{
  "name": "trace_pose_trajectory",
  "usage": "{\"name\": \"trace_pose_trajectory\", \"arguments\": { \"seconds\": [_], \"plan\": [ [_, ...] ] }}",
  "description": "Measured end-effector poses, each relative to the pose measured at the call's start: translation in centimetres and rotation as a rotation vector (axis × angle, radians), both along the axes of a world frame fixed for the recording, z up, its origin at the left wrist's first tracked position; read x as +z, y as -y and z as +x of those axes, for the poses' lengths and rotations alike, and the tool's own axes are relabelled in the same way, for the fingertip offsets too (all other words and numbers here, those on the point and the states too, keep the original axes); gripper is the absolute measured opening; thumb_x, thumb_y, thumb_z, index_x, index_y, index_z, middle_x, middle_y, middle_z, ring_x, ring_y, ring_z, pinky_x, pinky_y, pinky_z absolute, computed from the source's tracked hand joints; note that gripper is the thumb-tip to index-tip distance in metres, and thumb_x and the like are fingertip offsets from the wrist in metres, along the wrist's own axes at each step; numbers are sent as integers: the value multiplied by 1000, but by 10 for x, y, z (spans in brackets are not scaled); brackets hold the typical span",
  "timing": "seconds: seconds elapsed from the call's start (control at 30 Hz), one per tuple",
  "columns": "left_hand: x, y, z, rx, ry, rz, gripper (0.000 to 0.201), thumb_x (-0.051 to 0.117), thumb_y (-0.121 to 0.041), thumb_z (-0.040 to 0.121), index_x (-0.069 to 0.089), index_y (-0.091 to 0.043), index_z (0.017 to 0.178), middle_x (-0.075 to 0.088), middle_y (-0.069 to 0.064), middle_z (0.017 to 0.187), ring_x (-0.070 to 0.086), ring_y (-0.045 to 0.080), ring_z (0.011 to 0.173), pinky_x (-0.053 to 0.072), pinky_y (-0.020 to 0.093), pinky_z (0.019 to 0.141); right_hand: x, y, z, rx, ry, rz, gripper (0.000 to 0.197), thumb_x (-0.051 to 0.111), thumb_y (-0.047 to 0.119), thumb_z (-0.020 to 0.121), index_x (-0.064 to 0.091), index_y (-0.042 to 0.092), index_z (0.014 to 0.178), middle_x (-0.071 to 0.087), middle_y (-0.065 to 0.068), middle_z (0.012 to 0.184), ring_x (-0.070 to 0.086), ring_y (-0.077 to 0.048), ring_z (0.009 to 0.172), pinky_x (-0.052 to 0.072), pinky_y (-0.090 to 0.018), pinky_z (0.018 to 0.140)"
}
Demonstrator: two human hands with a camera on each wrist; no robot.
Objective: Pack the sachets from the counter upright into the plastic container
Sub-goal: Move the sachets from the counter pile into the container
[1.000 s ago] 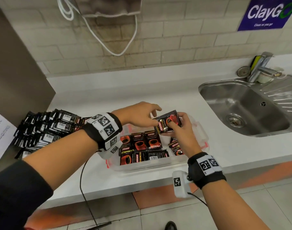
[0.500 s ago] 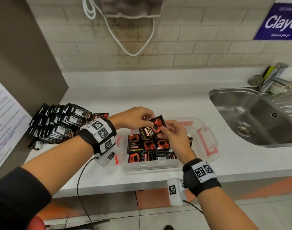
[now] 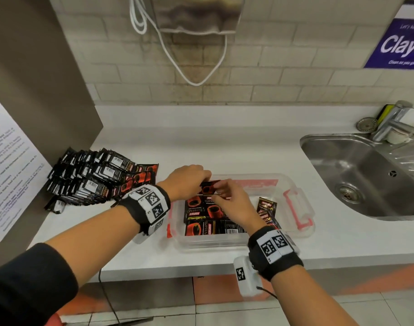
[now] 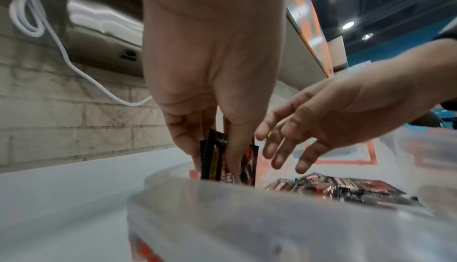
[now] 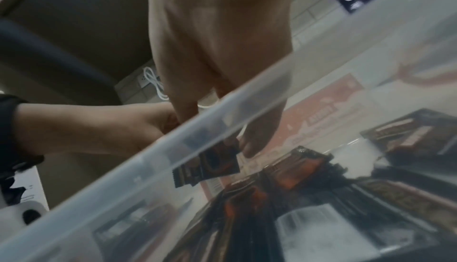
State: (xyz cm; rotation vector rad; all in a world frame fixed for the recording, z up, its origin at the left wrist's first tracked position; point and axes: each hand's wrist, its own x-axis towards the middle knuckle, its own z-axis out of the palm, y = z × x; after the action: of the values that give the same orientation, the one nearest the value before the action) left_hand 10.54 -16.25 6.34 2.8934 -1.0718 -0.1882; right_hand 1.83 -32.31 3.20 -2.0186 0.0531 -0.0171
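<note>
White desk (image 3: 224, 147) by the sink, with the plastic container (image 3: 297, 209) near the edge so I can reach in. Spare sachets (image 3: 95, 182) sit piled on the left. My left hand (image 3: 189, 182) pinches one sachet (image 3: 209, 187) on edge at the back wall, and my right hand (image 3: 234, 205), fingers loose, steadies it so it stays upright.

container (image 3: 293, 182) right half floor mostly bare, open from above; flat sachets (image 3: 206, 215) fill left half; sachet pile (image 3: 93, 180) crowds counter (image 3: 224, 149) left, sink (image 3: 366, 175) right

Sachets (image 3: 205, 209) read "SUPREMO"; blue wall sign (image 3: 400, 43) "Clay".
</note>
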Motion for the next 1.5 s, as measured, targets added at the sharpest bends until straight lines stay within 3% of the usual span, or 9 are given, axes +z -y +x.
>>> {"name": "trace_pose_trajectory", "arguments": {
  "seconds": [0.1, 0.23, 0.37, 0.5, 0.73, 0.9, 1.07, 1.3, 1.5],
  "plan": [
    [-11, -2, -1, -42, 137, 108, 20, 59, -13, 92, 57, -16, 111, 62, 3, 97, 60, 28, 93, 36, 34, 69, 1, -6, 4, 57, -19, -133, 38, 65, 13, 94, 58, 9, 131, 61, -6, 129, 56, -18, 121, 43, -31, 105],
    [-23, -7, -2, -71, 255, 177, 34, 61, -16, 93, 48, -17, 125, 68, 3, 102, 58, 27, 97, 30, 34, 73, -6, -8, 7, 28, -27, -246, 42, 64, 19, 94, 56, 16, 135, 54, -7, 133, 45, -24, 128, 33, -43, 112],
    [-29, -9, -5, -65, 313, 160, 44, 63, -14, 91, 45, -18, 131, 60, 7, 114, 56, 27, 101, 34, 35, 77, -15, -8, 8, 42, -75, -295, 43, 62, 24, 94, 52, 21, 135, 54, -5, 135, 41, -27, 129, 29, -35, 109],
    [-28, -14, -4, -17, 337, 150, 48, 68, -16, 88, 44, -18, 130, 52, 9, 119, 52, 27, 103, 36, 35, 79, -20, -11, 7, 23, -75, -262, 47, 64, 22, 93, 50, 18, 138, 55, -5, 138, 42, -27, 132, 33, -40, 112],
    [-25, -11, -2, 85, 299, 159, 51, 69, -14, 88, 41, -17, 130, 48, 9, 122, 52, 26, 101, 33, 33, 66, -18, -13, 9, -1, -40, -183, 49, 65, 17, 93, 49, 15, 139, 54, -5, 138, 45, -25, 132, 38, -44, 112],
    [-26, -7, 2, 106, 256, 146, 51, 68, -13, 89, 40, -15, 131, 46, 9, 122, 51, 25, 101, 37, 32, 61, -17, -15, 8, 17, -53, -103, 54, 66, 17, 93, 43, 13, 141, 55, -6, 138, 49, -20, 130, 40, -34, 108],
    [-21, -12, 6, 73, 145, 69, 44, 73, -27, 88, 44, -14, 119, 43, 8, 116, 44, 21, 94, 43, 33, 63, -16, -13, 10, -3, -81, -27, 57, 65, 15, 94, 39, 12, 145, 54, -7, 139, 50, -20, 130, 42, -41, 110],
    [-18, -10, 6, 133, 118, 51, 37, 70, -22, 90, 45, -12, 115, 44, 7, 112, 44, 19, 91, 46, 34, 65, -16, -7, 12, 30, -111, 19, 53, 65, 18, 95, 40, 14, 142, 54, -4, 139, 50, -18, 129, 43, -40, 110],
    [-15, -8, 8, 220, 84, -5, 48, 79, -32, 84, 43, -14, 110, 43, 4, 105, 45, 18, 90, 44, 33, 63, -13, 2, 14, 92, -147, 36, 57, 67, 19, 93, 39, 14, 143, 52, 1, 138, 47, -15, 131, 42, -39, 111]
  ]
}}
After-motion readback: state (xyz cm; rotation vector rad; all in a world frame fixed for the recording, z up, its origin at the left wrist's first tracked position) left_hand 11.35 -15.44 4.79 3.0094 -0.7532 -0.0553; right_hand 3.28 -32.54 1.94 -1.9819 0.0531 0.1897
